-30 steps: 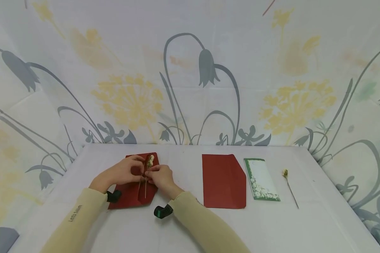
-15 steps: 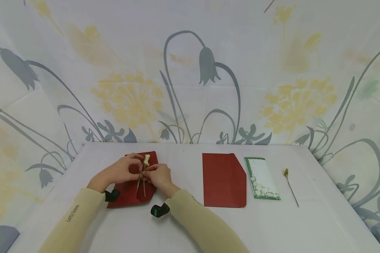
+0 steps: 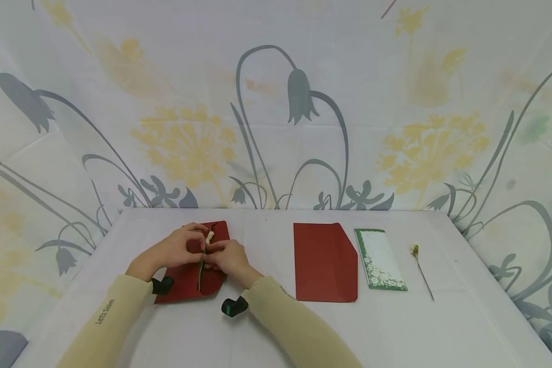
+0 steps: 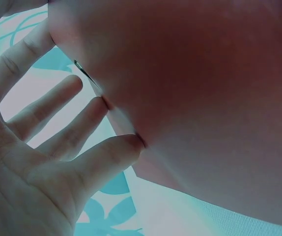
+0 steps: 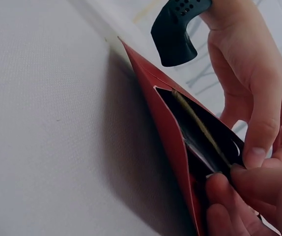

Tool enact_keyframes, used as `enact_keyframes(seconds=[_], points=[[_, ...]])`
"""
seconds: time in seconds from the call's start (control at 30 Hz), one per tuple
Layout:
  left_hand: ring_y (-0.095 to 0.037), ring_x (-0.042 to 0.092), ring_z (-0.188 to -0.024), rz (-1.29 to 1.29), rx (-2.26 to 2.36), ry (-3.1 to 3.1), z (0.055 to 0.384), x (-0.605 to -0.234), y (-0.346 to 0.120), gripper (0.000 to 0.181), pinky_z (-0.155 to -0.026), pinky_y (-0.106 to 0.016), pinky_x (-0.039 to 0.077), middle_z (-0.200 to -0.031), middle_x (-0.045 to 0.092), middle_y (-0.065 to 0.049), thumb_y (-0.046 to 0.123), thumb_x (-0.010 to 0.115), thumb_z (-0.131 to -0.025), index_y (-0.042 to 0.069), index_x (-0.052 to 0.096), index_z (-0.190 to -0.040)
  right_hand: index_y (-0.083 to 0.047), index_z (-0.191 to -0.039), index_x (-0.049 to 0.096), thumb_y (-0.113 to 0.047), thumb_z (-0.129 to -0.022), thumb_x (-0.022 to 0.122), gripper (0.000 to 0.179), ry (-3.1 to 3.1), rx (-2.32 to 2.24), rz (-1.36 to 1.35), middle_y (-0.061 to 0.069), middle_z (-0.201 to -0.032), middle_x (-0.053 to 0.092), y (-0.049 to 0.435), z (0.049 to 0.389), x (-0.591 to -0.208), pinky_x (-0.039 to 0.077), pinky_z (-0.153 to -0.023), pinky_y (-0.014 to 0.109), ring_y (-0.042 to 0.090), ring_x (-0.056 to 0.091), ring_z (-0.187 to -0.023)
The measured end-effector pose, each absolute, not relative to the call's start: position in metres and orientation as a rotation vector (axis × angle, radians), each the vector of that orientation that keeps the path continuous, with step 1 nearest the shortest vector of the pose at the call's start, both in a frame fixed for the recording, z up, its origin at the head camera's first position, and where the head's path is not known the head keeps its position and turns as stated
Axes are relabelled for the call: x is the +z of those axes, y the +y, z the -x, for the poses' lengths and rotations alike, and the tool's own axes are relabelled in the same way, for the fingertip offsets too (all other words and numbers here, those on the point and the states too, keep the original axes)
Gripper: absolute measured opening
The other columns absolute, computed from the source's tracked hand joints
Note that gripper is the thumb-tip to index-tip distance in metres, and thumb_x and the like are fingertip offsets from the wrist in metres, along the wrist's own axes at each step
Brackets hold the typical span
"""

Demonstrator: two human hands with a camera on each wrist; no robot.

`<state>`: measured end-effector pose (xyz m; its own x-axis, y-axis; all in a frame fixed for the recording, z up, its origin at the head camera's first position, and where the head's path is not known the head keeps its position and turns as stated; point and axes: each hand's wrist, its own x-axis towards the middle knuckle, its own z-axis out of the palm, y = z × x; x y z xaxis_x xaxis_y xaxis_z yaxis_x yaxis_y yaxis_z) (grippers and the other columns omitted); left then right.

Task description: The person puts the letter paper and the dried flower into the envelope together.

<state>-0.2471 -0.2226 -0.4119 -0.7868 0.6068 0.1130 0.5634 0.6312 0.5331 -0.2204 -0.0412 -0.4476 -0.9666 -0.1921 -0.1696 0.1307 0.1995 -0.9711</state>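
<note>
Fragility was the chief worry: a dried-looking flower (image 3: 209, 236) lay at the open mouth of the red envelope (image 3: 179, 289), its stem (image 5: 198, 123) within the gap and its pale head showing past the hands. The right hand (image 3: 232, 260) appeared to pinch the stem, while the left hand (image 3: 177, 250) gripped the envelope's edge beside it (how firmly, I could not tell). A hard squeeze or sideways twist there could have snapped the stem or shed bits of the head. Had the left hand relaxed, the mouth might have closed and bent the stem; had the stem's end snagged, pushing could have torn the paper. With the envelope tilted off the worktop (image 3: 257, 342), a slip might have dropped the flower.
</note>
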Motion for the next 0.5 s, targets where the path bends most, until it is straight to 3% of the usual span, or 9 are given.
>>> enact_keyframes(seconds=[0.2,0.5], points=[[-0.043,0.049,-0.123,-0.992,0.856,2.775,0.2457,-0.4109,-0.2214,0.018,-0.098,-0.061,0.041,-0.131,0.055,-0.021,0.011,0.076,-0.081,0.023,0.064,-0.079,-0.006,-0.115,0.075,-0.008,-0.088,0.075,0.027,2.183,-1.782,0.197,0.004,-0.074,0.072,-0.0358,0.2188,-0.4447,0.055,-0.066,0.023,0.01,0.069,-0.068],[-0.043,0.05,-0.123,-0.982,0.844,2.775,0.2438,-0.409,-0.2196,0.019,-0.097,-0.06,0.041,-0.131,0.054,-0.022,0.014,0.077,-0.082,0.025,0.062,-0.077,-0.003,-0.105,0.07,-0.001,-0.09,0.068,0.015,2.101,-1.991,-0.005,0.005,-0.082,0.07,-0.0334,0.2207,-0.4479,0.058,-0.064,0.027,0.014,0.071,-0.073]])
